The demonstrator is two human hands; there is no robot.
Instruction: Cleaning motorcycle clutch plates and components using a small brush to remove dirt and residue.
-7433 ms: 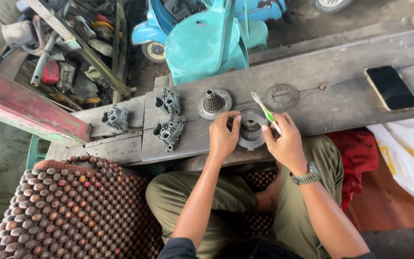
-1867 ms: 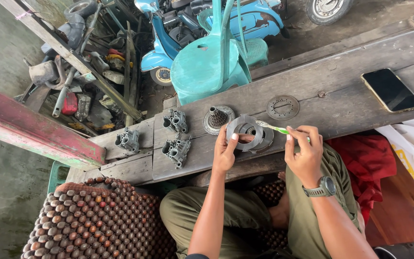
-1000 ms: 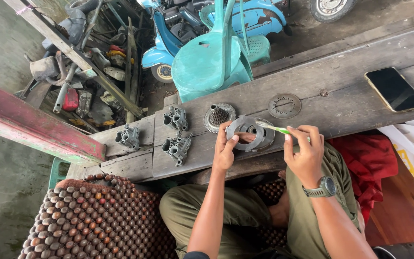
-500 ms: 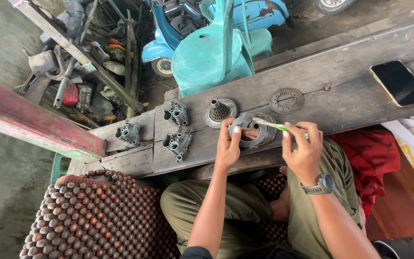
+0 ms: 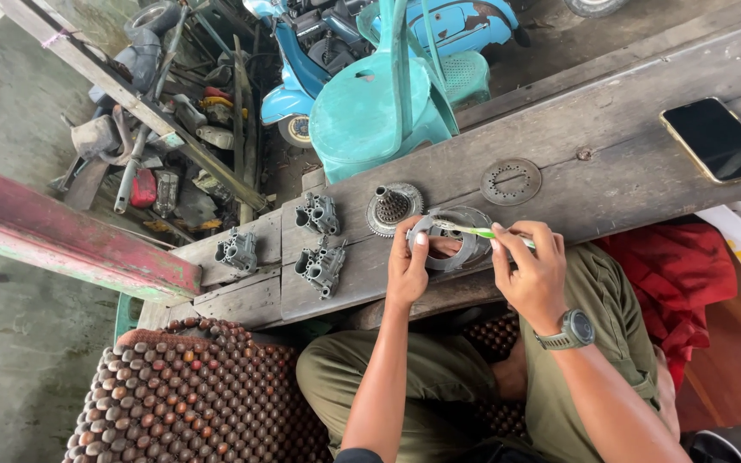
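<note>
Your left hand (image 5: 406, 267) is pressed down on the round metal ring part (image 5: 449, 240), fingers curled over its near rim to steady it, and the part lies flat near the front edge of the wooden worktop (image 5: 645, 163), just right of the toothed hub (image 5: 394, 207). Your right hand (image 5: 532, 276) pinches a green-handled brush (image 5: 472, 230) between thumb and fingertips, its head resting on the ring. The ring sits close to the worktop's edge above your lap, so a hard sideways stroke could likely push it off if the holding hand slackens. The left fingertips lie right beside the brush head, so a slip would probably rake bristles or grime across them. The three small cast housings (image 5: 319, 214) stand a little to the left, apart from your hands; a wide elbow swing could knock the nearest. The perforated disc (image 5: 511, 181) lies just beyond the ring, and the phone (image 5: 719, 140) rests well off to the right, so flicked dirt is more likely to reach the disc. Whether the ring is oily cannot be told.
</note>
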